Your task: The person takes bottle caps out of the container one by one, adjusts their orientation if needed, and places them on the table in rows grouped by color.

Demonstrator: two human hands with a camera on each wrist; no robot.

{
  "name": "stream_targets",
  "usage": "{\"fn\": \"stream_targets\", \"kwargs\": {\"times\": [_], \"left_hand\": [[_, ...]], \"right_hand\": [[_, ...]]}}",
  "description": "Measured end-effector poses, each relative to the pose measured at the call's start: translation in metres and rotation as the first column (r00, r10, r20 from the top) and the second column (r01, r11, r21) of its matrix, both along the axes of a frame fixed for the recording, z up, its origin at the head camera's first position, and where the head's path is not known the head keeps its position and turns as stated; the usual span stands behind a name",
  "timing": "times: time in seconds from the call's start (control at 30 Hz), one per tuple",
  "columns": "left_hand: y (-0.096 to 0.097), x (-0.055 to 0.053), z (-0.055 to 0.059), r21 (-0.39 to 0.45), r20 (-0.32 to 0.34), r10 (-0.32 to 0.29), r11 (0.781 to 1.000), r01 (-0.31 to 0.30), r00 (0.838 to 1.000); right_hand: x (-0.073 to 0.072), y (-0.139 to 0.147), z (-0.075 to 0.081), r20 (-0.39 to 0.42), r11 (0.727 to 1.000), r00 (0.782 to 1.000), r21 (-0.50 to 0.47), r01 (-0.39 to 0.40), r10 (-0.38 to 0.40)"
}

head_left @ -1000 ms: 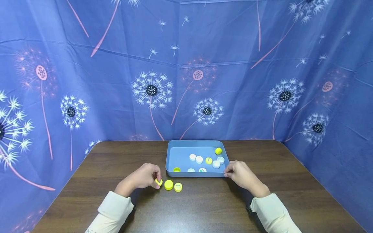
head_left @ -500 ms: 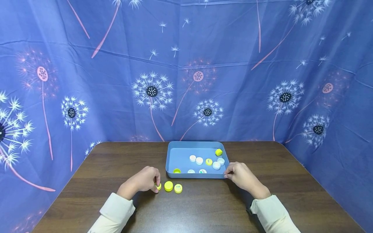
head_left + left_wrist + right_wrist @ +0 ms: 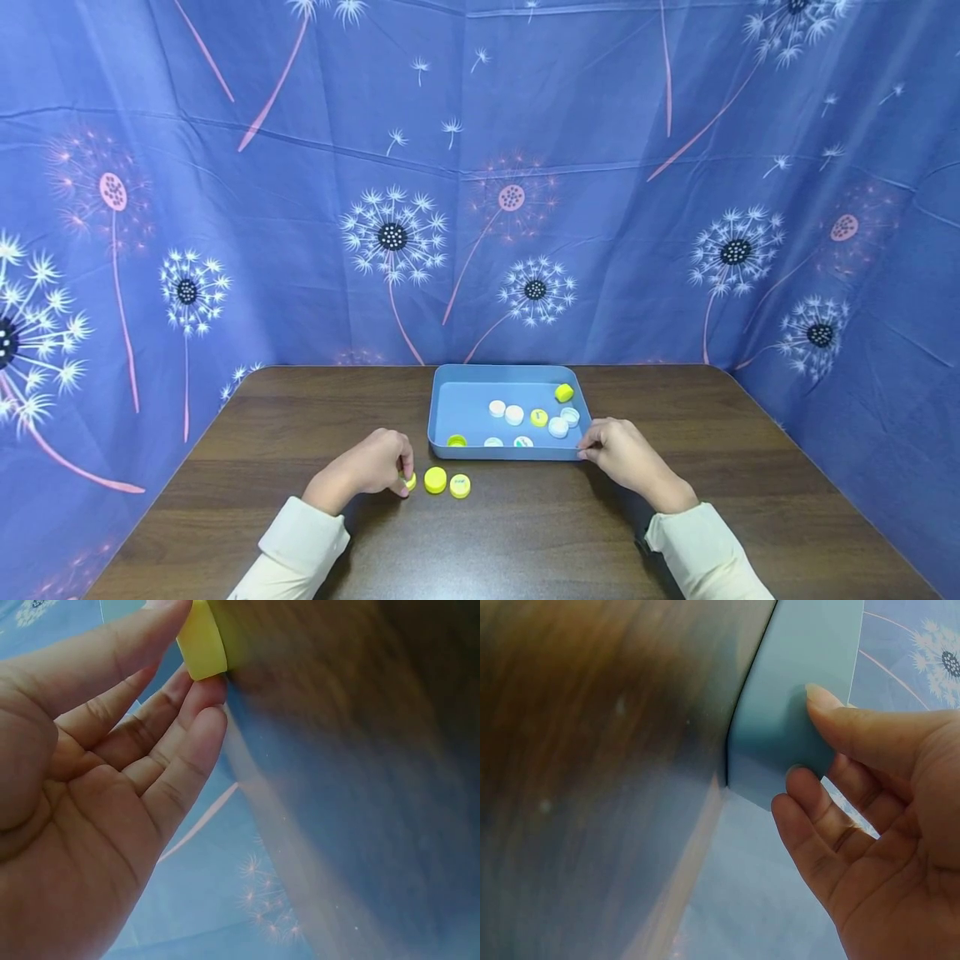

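The person's left grip [image 3: 363, 467] has just lowered a yellow bottle cap [image 3: 204, 641], pinched at its fingertips, and it appears to rest on the wooden tabletop [image 3: 525, 542], probably making a row of three with a plain yellow cap [image 3: 435, 480] and a printed yellow cap [image 3: 460, 486]. The row lies on the near side of the blue tray [image 3: 495, 453], which sits close to the tabletop's far edge with loose white caps [image 3: 513, 414] inside. The right grip [image 3: 626, 454] pinches the tray's near right corner, as before
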State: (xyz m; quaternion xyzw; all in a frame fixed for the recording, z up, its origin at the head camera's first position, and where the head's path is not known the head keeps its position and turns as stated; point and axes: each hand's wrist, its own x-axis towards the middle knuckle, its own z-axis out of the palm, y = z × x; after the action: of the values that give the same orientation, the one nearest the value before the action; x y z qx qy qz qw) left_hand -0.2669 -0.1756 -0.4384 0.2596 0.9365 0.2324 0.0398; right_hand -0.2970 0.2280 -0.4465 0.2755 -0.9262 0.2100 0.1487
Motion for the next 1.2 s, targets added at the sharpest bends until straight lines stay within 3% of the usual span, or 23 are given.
{"fn": "stream_targets", "kwargs": {"times": [0.53, 0.9, 1.0, 1.2], "left_hand": [[-0.001, 0.000, 0.003, -0.006, 0.007, 0.019, 1.000, -0.019, 1.000], [-0.001, 0.000, 0.013, 0.033, 0.025, 0.026, 0.999, -0.027, 0.999], [-0.001, -0.004, 0.017, 0.067, 0.006, 0.021, 0.997, -0.021, 1.000], [0.007, -0.007, 0.028, 0.214, -0.114, -0.008, 0.976, 0.032, 0.993]], "right_hand": [[0.000, 0.000, 0.000, -0.019, 1.000, 1.000, 0.003, -0.002, 0.002], [-0.001, 0.002, 0.000, -0.016, 1.000, 1.000, 0.014, 0.004, -0.003], [0.000, 0.002, 0.000, -0.016, 1.000, 1.000, 0.017, 0.012, -0.012], [0.001, -0.002, 0.000, -0.002, 0.999, 1.000, 0.019, 0.028, -0.028]]}}
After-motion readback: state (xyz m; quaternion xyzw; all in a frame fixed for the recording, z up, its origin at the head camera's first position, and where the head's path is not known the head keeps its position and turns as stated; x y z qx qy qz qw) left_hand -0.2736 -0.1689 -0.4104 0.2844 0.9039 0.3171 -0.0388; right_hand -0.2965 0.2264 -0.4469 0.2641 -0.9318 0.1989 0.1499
